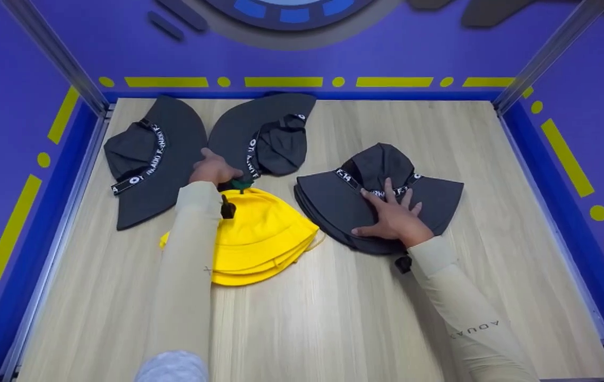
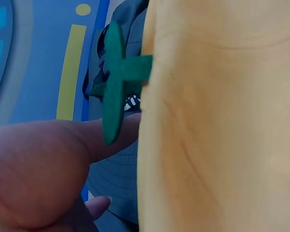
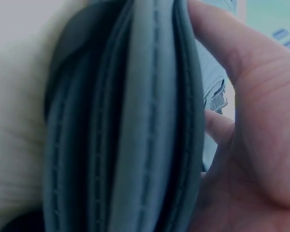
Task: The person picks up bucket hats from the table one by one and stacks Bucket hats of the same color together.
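Note:
My right hand [image 1: 396, 216] lies with spread fingers on the brim of a stack of dark grey bucket hats [image 1: 381, 164]. In the right wrist view, several stitched brim edges [image 3: 150, 116] show layered beside that hand. My left hand [image 1: 213, 168] is between two more dark grey hats, its fingers at the brim of the left hat [image 1: 177, 143] and its thumb toward the other hat [image 1: 281, 143]. Just under the left wrist sits a stack of yellow hats [image 1: 259, 228] with a green leaf-shaped top [image 2: 114, 82], partly covered by the sleeve.
The hats lie on a light wooden table [image 1: 323, 329]. Blue-purple panels [image 1: 302, 58] with yellow marks stand around its back and sides, joined by metal corner posts [image 1: 551, 53]. A thin cord [image 1: 317, 241] hangs out at the yellow stack's right edge.

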A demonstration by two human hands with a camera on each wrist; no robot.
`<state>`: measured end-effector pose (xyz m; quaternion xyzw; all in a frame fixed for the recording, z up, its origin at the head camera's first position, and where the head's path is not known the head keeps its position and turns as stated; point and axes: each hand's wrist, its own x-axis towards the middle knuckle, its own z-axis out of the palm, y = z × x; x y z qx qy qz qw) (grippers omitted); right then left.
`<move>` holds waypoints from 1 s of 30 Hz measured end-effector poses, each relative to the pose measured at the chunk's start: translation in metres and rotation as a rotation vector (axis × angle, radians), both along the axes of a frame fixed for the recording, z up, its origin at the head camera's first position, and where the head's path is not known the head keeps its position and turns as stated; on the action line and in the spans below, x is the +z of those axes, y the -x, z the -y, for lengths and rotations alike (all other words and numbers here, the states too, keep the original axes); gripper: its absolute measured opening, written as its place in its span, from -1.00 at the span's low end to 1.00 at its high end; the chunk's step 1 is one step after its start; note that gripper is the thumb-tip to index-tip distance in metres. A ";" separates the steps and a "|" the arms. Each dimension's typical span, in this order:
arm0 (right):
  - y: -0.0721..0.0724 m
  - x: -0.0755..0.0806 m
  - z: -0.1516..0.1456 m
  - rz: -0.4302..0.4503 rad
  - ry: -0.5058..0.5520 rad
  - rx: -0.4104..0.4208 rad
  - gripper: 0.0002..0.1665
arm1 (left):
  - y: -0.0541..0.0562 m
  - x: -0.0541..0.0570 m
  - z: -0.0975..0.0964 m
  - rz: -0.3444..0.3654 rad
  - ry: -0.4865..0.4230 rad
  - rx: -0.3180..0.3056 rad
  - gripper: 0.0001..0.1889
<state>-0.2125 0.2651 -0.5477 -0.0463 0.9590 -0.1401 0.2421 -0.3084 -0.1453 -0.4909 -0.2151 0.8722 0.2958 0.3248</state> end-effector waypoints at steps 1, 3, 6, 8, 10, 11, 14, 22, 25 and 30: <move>0.000 0.000 0.000 0.000 -0.001 0.000 0.33 | 0.000 -0.001 0.001 0.000 -0.011 0.013 0.19; 0.000 0.000 0.000 -0.001 -0.003 -0.002 0.33 | 0.000 -0.002 0.002 -0.001 -0.033 0.036 0.19; 0.000 -0.002 -0.001 0.000 -0.002 -0.005 0.33 | 0.000 -0.005 0.002 -0.003 -0.030 0.049 0.18; -0.001 -0.002 -0.001 0.003 0.001 -0.007 0.33 | 0.000 -0.008 0.000 -0.009 -0.005 0.044 0.18; -0.001 -0.003 -0.001 0.005 0.004 -0.009 0.33 | -0.001 -0.011 -0.003 -0.024 0.030 0.039 0.18; -0.002 -0.004 -0.001 0.005 0.005 -0.010 0.34 | -0.001 -0.013 -0.006 -0.033 0.049 0.044 0.18; -0.002 -0.005 -0.001 0.006 0.011 -0.011 0.34 | -0.001 -0.017 -0.012 -0.053 0.089 0.074 0.17; -0.002 -0.004 -0.002 -0.007 0.024 -0.018 0.32 | 0.003 -0.020 -0.013 -0.085 -0.004 0.228 0.17; -0.002 -0.003 -0.002 -0.010 0.029 -0.021 0.32 | 0.006 -0.025 -0.009 -0.133 -0.093 0.256 0.22; -0.001 -0.003 -0.002 0.001 0.035 -0.023 0.32 | 0.012 -0.035 0.000 -0.192 -0.296 0.324 0.12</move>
